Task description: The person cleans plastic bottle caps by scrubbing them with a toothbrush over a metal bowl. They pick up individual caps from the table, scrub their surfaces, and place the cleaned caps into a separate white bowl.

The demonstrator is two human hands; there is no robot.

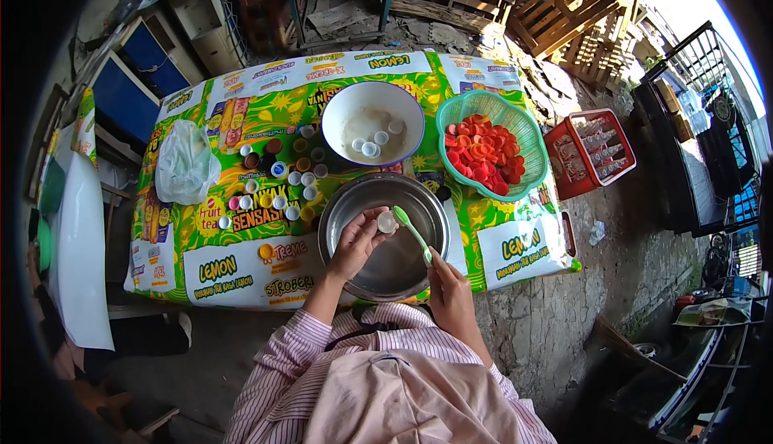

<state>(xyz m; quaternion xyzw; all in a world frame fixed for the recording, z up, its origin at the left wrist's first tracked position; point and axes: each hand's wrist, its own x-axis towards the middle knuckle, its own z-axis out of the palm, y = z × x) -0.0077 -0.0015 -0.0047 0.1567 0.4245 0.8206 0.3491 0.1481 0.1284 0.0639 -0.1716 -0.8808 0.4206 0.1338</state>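
Observation:
Between the fingers of my left hand (359, 243) is a whitish, see-through bottle cap (387, 222), its round face turned up. My right hand (448, 287) grips the handle of a green and white toothbrush (413, 233), whose bristle end lies right at the cap's edge. Both hands are over a steel basin (338, 202) at the table's front edge. Behind it stands a white enamel bowl (332, 126) with a blue rim, holding cloudy water and several white caps (370, 148).
Red caps (483, 154) fill a green plastic basket (535, 172) at the right. Loose caps (279, 169) in mixed colours lie left of the basin, near a clear plastic bag (187, 162). A red crate (568, 158) stands beyond the table's right edge.

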